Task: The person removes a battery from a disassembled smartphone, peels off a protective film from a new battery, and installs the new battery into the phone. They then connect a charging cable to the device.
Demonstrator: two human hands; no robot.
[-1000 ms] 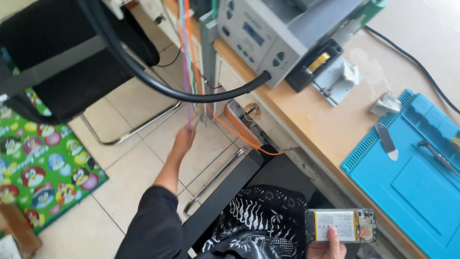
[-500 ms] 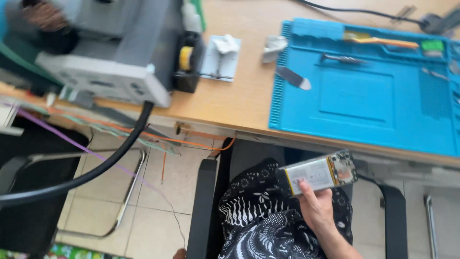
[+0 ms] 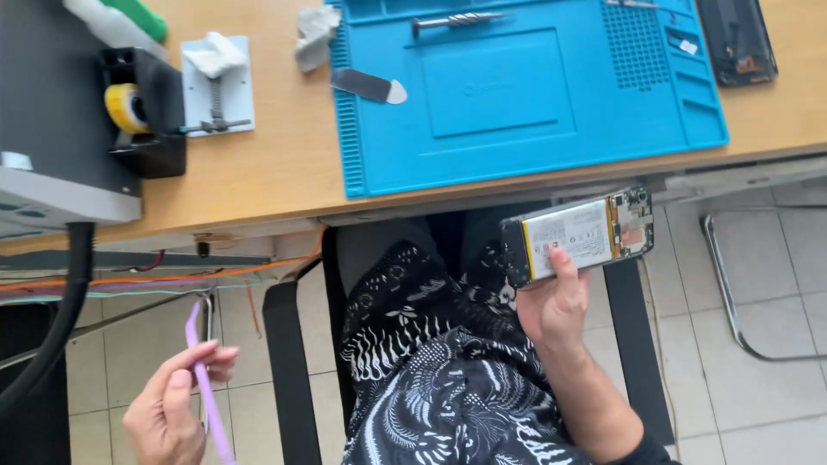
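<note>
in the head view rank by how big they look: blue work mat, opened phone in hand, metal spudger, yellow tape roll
1. blue work mat
2. opened phone, though it is nearer the camera
3. metal spudger
4. yellow tape roll, close to the spudger

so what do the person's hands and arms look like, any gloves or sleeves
Both hands are bare, without gloves. The left hand shows no sleeve in view. The right hand has a bare forearm, with a dark sleeve edge near the elbow at the frame's bottom.
</note>
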